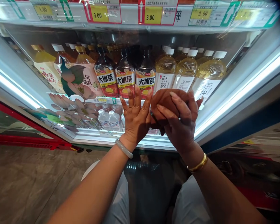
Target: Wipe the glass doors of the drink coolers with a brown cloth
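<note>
Supermarket drinks chiller: both hands at its glass door [226,93].
The left hand [135,119] lies open, fingers spread flat on the pane, seemingly as a brace; the right hand [180,124] grips a bunched brown cloth [164,101] pressed to the glass before the iced-tea bottles [126,77].

A brown cloth [164,101] is gripped by the right hand [180,126], the left hand [135,118] spread just beside it, tea bottles [126,77] shelved beyond.

The cloth [162,98] is brown, bottle labels [125,79] orange, price tags [153,15] yellow.
</note>
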The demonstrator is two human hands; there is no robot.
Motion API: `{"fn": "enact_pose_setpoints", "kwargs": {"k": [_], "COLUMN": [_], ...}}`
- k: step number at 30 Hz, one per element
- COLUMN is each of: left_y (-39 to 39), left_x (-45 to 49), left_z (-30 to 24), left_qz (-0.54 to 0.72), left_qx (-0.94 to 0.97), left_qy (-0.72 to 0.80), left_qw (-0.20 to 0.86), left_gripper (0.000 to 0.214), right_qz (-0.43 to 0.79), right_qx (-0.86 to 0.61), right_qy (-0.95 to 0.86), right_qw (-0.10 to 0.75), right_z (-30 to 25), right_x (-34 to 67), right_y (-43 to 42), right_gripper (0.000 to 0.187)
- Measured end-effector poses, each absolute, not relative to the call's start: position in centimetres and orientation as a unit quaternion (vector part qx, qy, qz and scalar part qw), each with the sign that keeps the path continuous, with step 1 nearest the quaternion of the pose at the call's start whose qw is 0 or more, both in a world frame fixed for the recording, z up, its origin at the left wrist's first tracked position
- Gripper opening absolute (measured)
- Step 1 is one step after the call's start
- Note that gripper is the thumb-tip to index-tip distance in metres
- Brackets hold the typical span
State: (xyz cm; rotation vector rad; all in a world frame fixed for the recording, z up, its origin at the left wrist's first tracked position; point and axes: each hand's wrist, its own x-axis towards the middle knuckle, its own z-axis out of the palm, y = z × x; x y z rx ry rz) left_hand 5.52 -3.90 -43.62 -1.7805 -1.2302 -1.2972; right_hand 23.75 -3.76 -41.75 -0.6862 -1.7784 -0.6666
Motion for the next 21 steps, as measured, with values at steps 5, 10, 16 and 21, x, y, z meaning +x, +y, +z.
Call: {"fn": "enact_pose_setpoints", "kwargs": {"k": [5,10,16,21], "left_y": [-4.0,-4.0,-4.1,-4.1], "left_x": [6.5,6.6,6.8,6.9], "left_z": [-43.6,-43.8,-43.6,-43.6], "left_qz": [-0.484,-0.5,-0.482,-0.465], "left_qx": [-0.67,-0.664,-0.681,-0.676], "left_qy": [-0.469,-0.482,-0.473,-0.48], "left_qw": [0.309,0.279,0.283,0.311], "left_gripper": [0.075,0.071,0.072,0.071], "right_qz": [-0.272,-0.29,-0.28,-0.276], "right_qx": [-0.3,-0.31,-0.286,-0.286], "right_qy": [-0.734,-0.746,-0.757,-0.749], "right_qw": [0.545,0.513,0.516,0.53], "right_z": [-43.3,-44.8,-42.1,-43.2], "right_x": [22.2,22.2,24.7,23.6], "right_y": [-4.2,-3.9,-3.3,-3.6], "right_gripper": [0.031,0.047,0.035,0.037]}}
